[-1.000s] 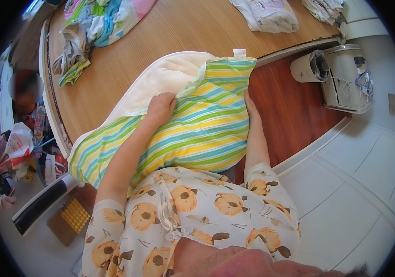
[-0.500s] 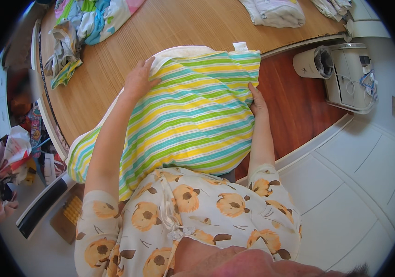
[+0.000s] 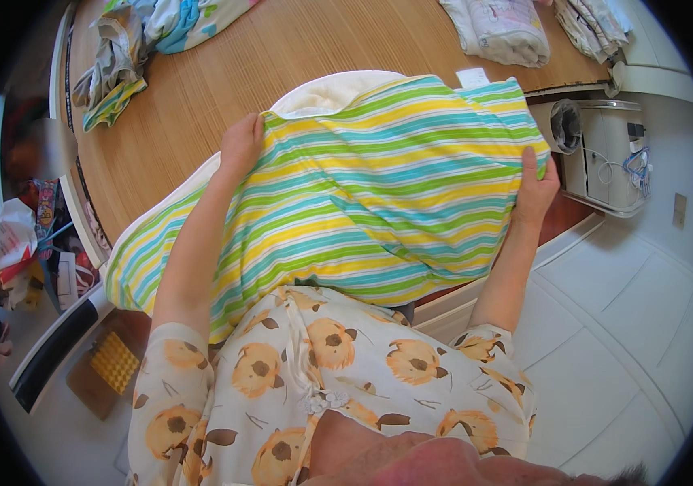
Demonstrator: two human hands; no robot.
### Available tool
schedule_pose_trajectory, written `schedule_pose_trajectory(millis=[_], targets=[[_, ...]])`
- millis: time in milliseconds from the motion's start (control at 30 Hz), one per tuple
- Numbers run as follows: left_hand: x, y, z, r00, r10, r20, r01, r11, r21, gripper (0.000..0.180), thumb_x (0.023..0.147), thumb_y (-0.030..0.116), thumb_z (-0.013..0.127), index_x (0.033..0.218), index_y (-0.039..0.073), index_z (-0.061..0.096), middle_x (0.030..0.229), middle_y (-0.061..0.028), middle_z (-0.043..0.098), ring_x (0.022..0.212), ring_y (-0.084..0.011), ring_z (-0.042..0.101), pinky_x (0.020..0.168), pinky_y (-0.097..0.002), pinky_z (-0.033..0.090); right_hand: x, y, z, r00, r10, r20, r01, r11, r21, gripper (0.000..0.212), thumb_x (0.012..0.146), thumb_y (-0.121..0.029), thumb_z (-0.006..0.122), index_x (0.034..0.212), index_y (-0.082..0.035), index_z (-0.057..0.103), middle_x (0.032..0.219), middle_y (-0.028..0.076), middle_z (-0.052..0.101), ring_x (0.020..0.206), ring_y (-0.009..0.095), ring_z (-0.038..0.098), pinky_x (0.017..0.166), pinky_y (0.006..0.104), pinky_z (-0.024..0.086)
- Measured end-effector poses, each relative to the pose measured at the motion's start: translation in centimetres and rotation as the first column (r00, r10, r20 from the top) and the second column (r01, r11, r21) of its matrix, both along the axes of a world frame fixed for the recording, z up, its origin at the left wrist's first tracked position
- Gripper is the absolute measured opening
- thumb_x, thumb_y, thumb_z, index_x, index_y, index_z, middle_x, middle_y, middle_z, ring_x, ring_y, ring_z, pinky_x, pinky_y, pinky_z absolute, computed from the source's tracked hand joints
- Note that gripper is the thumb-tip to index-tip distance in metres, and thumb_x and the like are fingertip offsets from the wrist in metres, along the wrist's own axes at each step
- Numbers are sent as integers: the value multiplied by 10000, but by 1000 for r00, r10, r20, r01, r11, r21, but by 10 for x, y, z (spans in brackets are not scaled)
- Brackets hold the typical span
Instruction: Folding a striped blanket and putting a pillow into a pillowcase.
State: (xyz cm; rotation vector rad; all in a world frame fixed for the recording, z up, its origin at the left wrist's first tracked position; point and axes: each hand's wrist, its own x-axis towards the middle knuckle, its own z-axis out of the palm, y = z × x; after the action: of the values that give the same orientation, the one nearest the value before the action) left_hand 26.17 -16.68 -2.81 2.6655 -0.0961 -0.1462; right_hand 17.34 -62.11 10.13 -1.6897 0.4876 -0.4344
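Note:
A green, yellow, blue and white striped cloth (image 3: 363, 178) with a pale lining spreads in front of me, partly over the wooden surface. It has a small white label (image 3: 473, 78) on its far edge. My left hand (image 3: 243, 146) is closed on the cloth's far left edge, where the pale lining (image 3: 322, 93) shows. At the right edge my right hand (image 3: 537, 190) grips the fabric, thumb on top and fingers partly hidden. Between the hands the cloth is stretched with some slanting creases, and its near side lies against my body.
On the wooden surface (image 3: 176, 113) lie crumpled clothes (image 3: 116, 65) at far left and folded white fabric (image 3: 504, 32) at far right. A waste bin (image 3: 567, 125) and a pale appliance with cords (image 3: 605, 162) stand at right. Assorted items (image 3: 14, 243) crowd the left side.
My right hand has moved right, drawing the cloth's right side out wider. My left hand, spread on the cloth before, is now closed on its edge.

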Motion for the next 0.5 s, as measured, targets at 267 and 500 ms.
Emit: schedule_pose_trajectory(millis=[267,500], targets=[[-95,23,199,990,-87,114,129,886,-445,165,921,111,484,806,8,542,627,-158,501,530,-278,507,499,-337,396,-31,9,115,820,-419,389,366,907,207,293,943,-227,498,1085,18,576,1052,123,614,813,211,611,732,320,518],[-214,-9,213,702,-702,-121,579,661,-477,143,885,153,537,792,44,535,602,-180,550,542,-372,557,510,-438,455,-86,9,-27,893,-366,262,361,930,71,372,917,-281,534,1153,7,553,1100,109,603,858,245,625,735,373,539]])
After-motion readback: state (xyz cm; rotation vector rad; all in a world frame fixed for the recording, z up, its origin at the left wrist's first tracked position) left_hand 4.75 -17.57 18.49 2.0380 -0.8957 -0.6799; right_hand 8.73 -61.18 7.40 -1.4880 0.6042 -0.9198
